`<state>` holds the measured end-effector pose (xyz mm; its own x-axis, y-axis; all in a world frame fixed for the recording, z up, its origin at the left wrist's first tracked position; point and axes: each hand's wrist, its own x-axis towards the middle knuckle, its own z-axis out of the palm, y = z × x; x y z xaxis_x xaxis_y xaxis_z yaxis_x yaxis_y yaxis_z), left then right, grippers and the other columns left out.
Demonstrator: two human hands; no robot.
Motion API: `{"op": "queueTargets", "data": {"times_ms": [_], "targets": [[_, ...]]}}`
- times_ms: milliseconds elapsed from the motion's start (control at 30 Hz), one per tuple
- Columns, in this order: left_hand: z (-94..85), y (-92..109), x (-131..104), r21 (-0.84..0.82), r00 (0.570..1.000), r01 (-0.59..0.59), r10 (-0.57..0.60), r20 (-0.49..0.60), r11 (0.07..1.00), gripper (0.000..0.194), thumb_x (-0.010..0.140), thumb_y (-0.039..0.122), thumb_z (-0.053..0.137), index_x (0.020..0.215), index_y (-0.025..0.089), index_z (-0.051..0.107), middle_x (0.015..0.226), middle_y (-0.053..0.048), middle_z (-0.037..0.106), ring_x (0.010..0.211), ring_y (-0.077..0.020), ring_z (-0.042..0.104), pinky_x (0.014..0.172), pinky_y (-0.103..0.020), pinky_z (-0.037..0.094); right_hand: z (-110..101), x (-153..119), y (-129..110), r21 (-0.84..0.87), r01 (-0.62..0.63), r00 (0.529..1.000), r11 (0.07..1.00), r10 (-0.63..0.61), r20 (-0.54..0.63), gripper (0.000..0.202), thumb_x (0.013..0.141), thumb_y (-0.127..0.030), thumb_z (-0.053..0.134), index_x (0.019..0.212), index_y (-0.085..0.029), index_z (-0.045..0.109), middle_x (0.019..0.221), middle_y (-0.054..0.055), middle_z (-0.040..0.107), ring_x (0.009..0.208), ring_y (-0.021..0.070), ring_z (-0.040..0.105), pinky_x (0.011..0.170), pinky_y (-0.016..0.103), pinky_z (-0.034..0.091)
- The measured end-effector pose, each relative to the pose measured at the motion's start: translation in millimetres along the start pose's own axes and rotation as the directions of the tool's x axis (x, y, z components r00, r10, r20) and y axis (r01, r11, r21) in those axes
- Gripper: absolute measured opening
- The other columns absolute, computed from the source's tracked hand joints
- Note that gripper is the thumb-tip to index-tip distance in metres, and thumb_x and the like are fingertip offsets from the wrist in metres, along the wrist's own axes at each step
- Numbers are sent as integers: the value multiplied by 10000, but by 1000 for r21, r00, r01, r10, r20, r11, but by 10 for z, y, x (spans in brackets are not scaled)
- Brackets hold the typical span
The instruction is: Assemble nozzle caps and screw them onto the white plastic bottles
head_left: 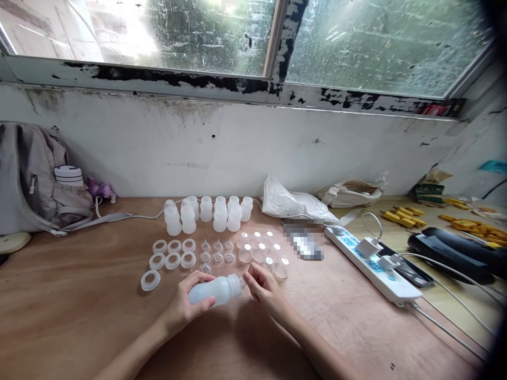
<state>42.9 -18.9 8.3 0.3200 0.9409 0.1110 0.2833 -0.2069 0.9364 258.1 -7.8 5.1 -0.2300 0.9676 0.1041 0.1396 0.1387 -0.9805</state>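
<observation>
Resting on its side, a frosted bottle sits in the grip of a person's left hand, fingers along the far side and thumb along the near, its neck pointing right. Just beside the mouth, the right hand has its fingers drawn together, apparently pinching a small clear piece; whether that piece touches the bottle cannot be told. Work at the bottle's mouth looks to be the step in hand, and the next move seems to call for a steady left grip and a fine right pinch in line with the neck. Beyond the hands, white rings, clear teats and clear covers lie grouped on the wooden surface, with standing bottles behind and a power strip to the right.
</observation>
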Motion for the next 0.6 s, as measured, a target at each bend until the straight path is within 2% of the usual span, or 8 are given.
{"op": "queueTargets", "data": {"times_ms": [67, 133, 233, 333, 400, 467, 533, 600], "targets": [[-7, 6, 9, -77, 998, 54, -52, 32, 996, 347, 634, 368, 605, 905, 154, 571, 862, -47, 570, 765, -187, 519, 654, -257, 400, 5, -2, -26, 10, -8, 1000, 1000, 8, 8, 380, 797, -450, 475, 560, -192, 329, 449, -74, 330, 383, 54, 293, 376, 201, 211], [-11, 18, 16, -206, 982, 163, -138, 127, 965, 347, 657, 400, 587, 890, 143, 569, 814, -40, 577, 713, -172, 527, 599, -238, 400, 12, -5, -43, 54, -24, 1000, 998, 23, 19, 388, 808, -447, 458, 548, -190, 325, 425, -77, 322, 367, 51, 285, 374, 201, 208], [-3, 56, 9, -411, 911, 382, -262, 319, 828, 357, 743, 442, 485, 902, 129, 550, 764, -51, 584, 620, -153, 546, 504, -222, 394, 29, -18, -53, 162, -33, 999, 986, 31, 17, 342, 806, -433, 467, 593, -181, 380, 466, -68, 381, 366, 50, 338, 376, 195, 260], [8, 107, -11, -534, 856, 507, -318, 408, 677, 423, 802, 472, 381, 1034, 136, 489, 794, -82, 608, 567, -134, 556, 488, -218, 404, 44, -42, -81, 273, -1, 999, 962, -10, 40, 243, 750, -402, 565, 825, -189, 475, 742, 1, 523, 583, 107, 520, 490, 229, 413], [9, 136, -21, -548, 837, 536, -322, 442, 642, 451, 808, 487, 364, 1082, 142, 462, 782, -84, 614, 539, -121, 547, 484, -212, 401, 46, -58, -121, 322, 0, 996, 947, -29, 86, 407, 703, -376, 627, 1038, -230, 448, 937, 44, 537, 779, 158, 551, 636, 290, 463], [12, 154, -28, -513, 817, 553, -307, 488, 657, 445, 788, 488, 407, 1054, 140, 486, 763, -71, 604, 524, -113, 533, 465, -204, 388, 40, -65, -167, 349, -28, 991, 937, -19, 131, 543, 689, -369, 644, 1161, -261, 399, 1025, 61, 540, 890, 188, 542, 742, 337, 453], [28, 153, -35, -457, 816, 530, -281, 505, 715, 435, 739, 467, 497, 1024, 139, 515, 776, -57, 594, 572, -122, 539, 492, -208, 396, 31, -61, -196, 326, -58, 986, 943, 4, 164, 486, 703, -374, 629, 1141, -247, 460, 1023, 62, 566, 945, 204, 533, 790, 345, 436], [67, 130, -52, -376, 864, 428, -249, 438, 822, 463, 668, 431, 589, 1030, 149, 527, 832, -48, 596, 675, -152, 553, 567, -231, 421, 28, -47, -189, 245, -74, 987, 967, 36, 157, 346, 713, -382, 617, 1007, -207, 562, 956, 58, 601, 901, 196, 556, 755, 314, 447]]}}
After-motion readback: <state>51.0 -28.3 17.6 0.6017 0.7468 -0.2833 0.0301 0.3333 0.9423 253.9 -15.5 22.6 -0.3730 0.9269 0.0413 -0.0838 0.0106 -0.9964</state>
